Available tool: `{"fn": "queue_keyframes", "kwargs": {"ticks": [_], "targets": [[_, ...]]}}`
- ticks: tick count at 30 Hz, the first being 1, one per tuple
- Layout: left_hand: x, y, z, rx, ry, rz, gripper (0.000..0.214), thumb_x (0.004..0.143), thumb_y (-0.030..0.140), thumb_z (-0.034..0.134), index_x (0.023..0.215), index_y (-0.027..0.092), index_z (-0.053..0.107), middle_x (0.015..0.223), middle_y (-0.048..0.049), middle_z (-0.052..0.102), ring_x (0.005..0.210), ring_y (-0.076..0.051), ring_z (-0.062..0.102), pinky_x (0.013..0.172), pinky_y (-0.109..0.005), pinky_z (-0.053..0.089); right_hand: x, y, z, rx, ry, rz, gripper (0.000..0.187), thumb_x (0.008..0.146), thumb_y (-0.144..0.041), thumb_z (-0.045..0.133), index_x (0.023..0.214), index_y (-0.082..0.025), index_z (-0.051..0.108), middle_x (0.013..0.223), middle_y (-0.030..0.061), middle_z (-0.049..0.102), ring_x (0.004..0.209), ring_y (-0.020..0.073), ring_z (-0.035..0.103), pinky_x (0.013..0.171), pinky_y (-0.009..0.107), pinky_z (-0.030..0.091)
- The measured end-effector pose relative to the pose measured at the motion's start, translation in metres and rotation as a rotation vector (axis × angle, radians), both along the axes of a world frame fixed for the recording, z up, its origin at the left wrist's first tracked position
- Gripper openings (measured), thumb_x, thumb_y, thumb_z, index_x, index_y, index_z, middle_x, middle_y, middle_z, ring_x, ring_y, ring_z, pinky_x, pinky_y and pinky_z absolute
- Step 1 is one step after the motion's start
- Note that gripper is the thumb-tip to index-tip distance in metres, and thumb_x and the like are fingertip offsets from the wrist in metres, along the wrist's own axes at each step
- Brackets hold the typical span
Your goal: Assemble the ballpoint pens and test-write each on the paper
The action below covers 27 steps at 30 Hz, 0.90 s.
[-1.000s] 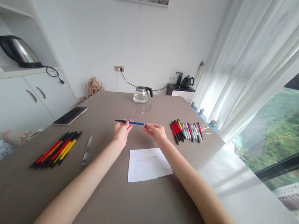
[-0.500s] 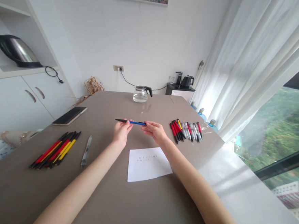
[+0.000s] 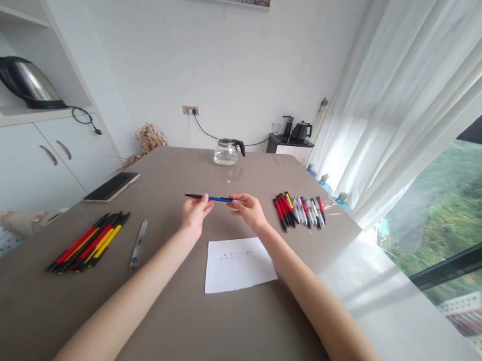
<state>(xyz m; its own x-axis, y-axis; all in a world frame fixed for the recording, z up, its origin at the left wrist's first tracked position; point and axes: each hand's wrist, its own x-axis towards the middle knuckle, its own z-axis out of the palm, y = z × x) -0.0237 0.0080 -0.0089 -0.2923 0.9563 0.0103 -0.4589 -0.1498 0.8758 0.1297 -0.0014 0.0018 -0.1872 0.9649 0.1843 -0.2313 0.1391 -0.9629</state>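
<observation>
A blue pen (image 3: 219, 199) with a black tip section lies level between my two hands, above the table. My left hand (image 3: 194, 211) pinches it near its black end, which points left. At the other end my right hand (image 3: 247, 209) has thumb and fingers closed on the pen. Below the hands a white sheet of paper (image 3: 238, 274) with small handwriting rests on the table. To the left lie a single clear pen (image 3: 138, 245) and a bundle of red, yellow and black pens (image 3: 90, 241). Another group of red, clear and yellow pens (image 3: 300, 211) lies to the right.
A glass pot (image 3: 226, 153) with a black handle stands at the table's far edge. A dark-screened phone or tablet (image 3: 112, 187) lies at the left edge. Curtains (image 3: 353, 111) hang beside a window at the right. An electric kettle (image 3: 31, 82) sits on a shelf.
Both hands stay on the blue pen. They have shifted very slightly, with the right hand's fingers a little left along the pen. The other things have not moved.
</observation>
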Motion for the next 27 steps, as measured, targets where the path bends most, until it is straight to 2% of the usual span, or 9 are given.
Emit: {"fn": "queue_keyframes", "kwargs": {"ticks": [10,20,27], "targets": [[0.001,-0.001,0.001,-0.024,0.005,0.0,0.019,0.067,0.022,0.063,0.072,0.013,0.048,0.07,-0.0021,0.058,0.068,-0.011,0.061,0.082,-0.036,0.046,-0.003,0.0,-0.006,0.111,-0.107,-0.024,0.02,0.071,-0.028,0.054,0.087,-0.016,0.055,0.088,0.0068,0.062,0.087,0.018,0.059,0.066,0.031,0.051],[0.002,-0.003,0.002,0.02,-0.039,-0.002,0.017,0.068,0.018,0.062,0.075,0.014,0.047,0.072,-0.0009,0.057,0.071,-0.01,0.06,0.084,-0.035,0.045,0.0,0.001,0.002,0.054,-0.039,-0.045,0.019,0.071,-0.026,0.054,0.087,-0.016,0.057,0.085,0.0067,0.062,0.085,0.0191,0.06,0.064,0.031,0.052],[0.004,-0.005,0.005,0.002,-0.075,-0.042,0.018,0.067,0.02,0.063,0.073,0.013,0.047,0.072,-0.0019,0.058,0.071,-0.011,0.061,0.083,-0.035,0.046,-0.003,-0.006,0.01,0.103,-0.035,-0.003,0.024,0.07,-0.031,0.057,0.088,-0.016,0.058,0.089,0.0073,0.062,0.086,0.0189,0.059,0.066,0.031,0.051]]}}
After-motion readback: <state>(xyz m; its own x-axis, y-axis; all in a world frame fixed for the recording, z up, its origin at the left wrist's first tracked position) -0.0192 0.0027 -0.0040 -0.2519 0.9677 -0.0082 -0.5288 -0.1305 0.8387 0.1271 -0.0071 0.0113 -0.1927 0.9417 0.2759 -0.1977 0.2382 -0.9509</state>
